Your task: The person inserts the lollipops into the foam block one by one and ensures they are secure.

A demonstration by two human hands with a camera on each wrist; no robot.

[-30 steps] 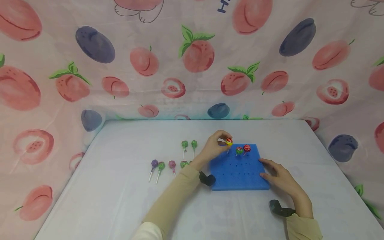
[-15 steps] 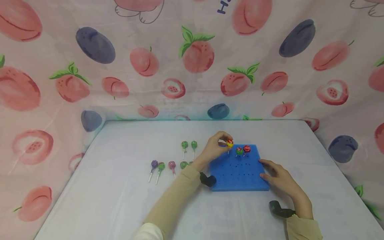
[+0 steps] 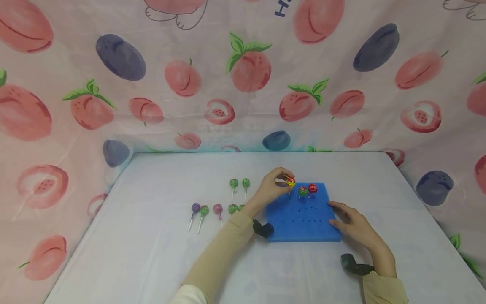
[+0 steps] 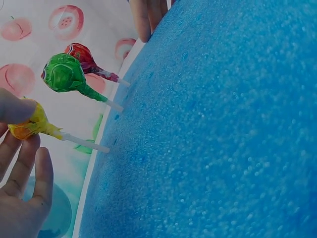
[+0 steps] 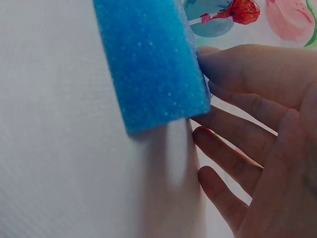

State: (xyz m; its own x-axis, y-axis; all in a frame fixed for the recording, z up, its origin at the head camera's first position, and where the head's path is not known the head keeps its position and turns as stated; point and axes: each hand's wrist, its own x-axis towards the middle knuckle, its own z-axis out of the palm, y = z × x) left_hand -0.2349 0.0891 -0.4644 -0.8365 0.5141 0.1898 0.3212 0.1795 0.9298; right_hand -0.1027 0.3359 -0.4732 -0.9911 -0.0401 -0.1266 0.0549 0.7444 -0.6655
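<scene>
My left hand (image 3: 270, 185) pinches a yellow lollipop (image 3: 291, 182) by its wrapped head, over the back left part of the blue foam board (image 3: 303, 231). In the left wrist view its white stick (image 4: 89, 144) slants to the foam, the tip meeting the surface; how deep it sits I cannot tell. Beside it, a green lollipop (image 4: 64, 73) and a red lollipop (image 3: 312, 188) stand in the board. My right hand (image 3: 355, 223) rests against the board's right edge, thumb (image 5: 242, 64) and fingertips touching the foam, other fingers loosely bent below.
Left of the board lie two green lollipops (image 3: 233, 183) in a back row. Nearer are a purple lollipop (image 3: 195, 207), a pink lollipop (image 3: 217, 208) and several green ones, some partly behind my left forearm. Rows of small holes (image 3: 306, 208) mark the board. A fruit-patterned cloth hangs behind the table.
The left hand and the yellow lollipop have shifted very slightly down toward the board. The right hand and the board stay where they were.
</scene>
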